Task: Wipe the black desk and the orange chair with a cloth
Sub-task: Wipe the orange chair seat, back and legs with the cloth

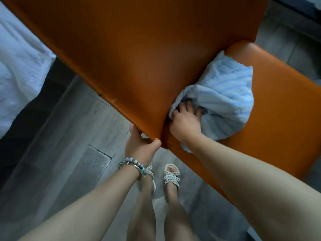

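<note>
Orange chair (139, 58) between bed (19, 66) at left and bare floor (69, 145) below; backrest corner clamped by left hand (140, 145), thumb over edge. Cloth (220, 100) bunched on seat beside backrest, gripped by right hand (185, 122), fingers curled in.

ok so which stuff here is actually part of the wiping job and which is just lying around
Part of the job:
- orange chair
- light blue cloth, on the seat
- right hand, gripping the cloth
- left hand, holding the backrest edge

Just there:
- white bedding
- grey wood floor
- bracelets
- sandals
</note>
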`<action>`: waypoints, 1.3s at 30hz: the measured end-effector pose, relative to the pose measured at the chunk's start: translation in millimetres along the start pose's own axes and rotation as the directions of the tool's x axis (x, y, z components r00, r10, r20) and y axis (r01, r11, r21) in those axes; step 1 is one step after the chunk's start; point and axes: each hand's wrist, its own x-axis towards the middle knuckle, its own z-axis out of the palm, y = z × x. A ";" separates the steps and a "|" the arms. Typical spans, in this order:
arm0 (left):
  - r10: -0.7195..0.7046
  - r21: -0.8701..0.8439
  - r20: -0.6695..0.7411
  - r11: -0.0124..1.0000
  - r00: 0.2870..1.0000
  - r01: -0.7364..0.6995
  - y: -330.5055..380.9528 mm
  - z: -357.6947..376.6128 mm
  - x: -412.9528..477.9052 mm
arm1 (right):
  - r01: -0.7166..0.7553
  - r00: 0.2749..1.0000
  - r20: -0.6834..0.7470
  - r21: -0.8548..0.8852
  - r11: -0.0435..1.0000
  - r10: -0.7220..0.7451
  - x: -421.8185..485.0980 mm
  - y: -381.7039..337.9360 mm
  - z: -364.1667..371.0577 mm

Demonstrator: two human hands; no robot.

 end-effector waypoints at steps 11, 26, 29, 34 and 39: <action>-0.087 -0.029 -0.006 0.996 0.996 0.087 -0.6 2.7 0.6 | 0.530 0.848 -0.121 0.151 0.834 -0.517 -73.1 47.2 46.2; -0.079 -0.170 0.048 0.982 0.996 0.086 -11.0 6.6 5.3 | 0.459 0.885 -0.126 0.069 0.886 -0.448 -77.5 26.5 62.9; -0.092 -0.215 0.062 0.971 0.994 0.103 -10.3 7.0 3.9 | 0.369 0.922 -0.230 0.270 0.889 -0.313 -93.3 37.2 44.5; -0.070 -0.222 0.067 0.971 0.995 0.083 -7.7 6.0 2.2 | 0.089 0.986 -0.153 0.153 0.984 -0.065 -52.3 11.7 27.5; -0.064 -0.232 0.044 0.970 0.997 0.072 -12.2 6.7 3.2 | 0.298 0.926 -0.294 0.174 0.939 -0.239 -67.4 0.0 68.6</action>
